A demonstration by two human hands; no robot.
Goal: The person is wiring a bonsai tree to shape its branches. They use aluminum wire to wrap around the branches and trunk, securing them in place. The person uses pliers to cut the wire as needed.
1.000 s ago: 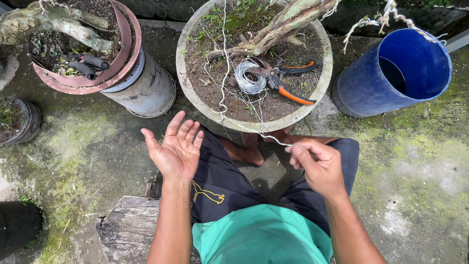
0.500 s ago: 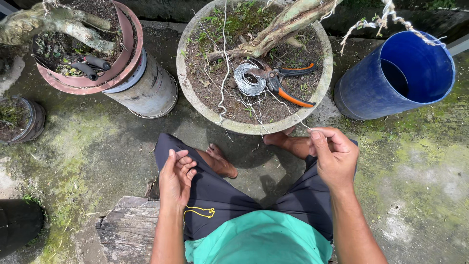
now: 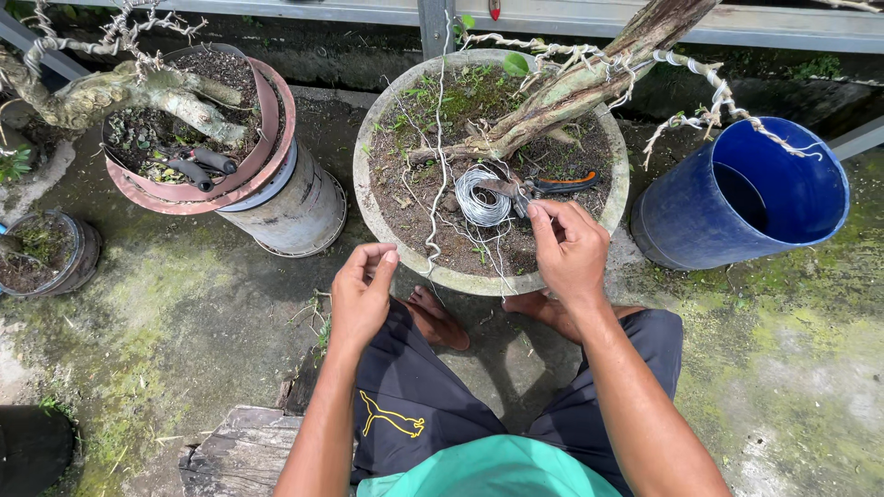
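A rough, round concrete pot point(image 3: 368, 184) of dark soil holds a gnarled, wire-wrapped trunk point(image 3: 562, 92). Beside it stands a smooth blue plastic barrel point(image 3: 681, 221). On the soil lie a shiny wire coil point(image 3: 481, 195) and orange-handled pliers point(image 3: 552, 184). The right hand point(image 3: 571, 253) pinches thin wire above the coil; the left hand point(image 3: 361, 296) pinches a hanging strand point(image 3: 440, 166).

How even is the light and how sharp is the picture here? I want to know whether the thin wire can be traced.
Head view: soft daylight, no hard shadows, no glare. The wire coil in the round pot is sharp. The right hand and left hand show little blur. Fine strands fade against the soil. The railing bows at the top edge, a wide-lens distortion.
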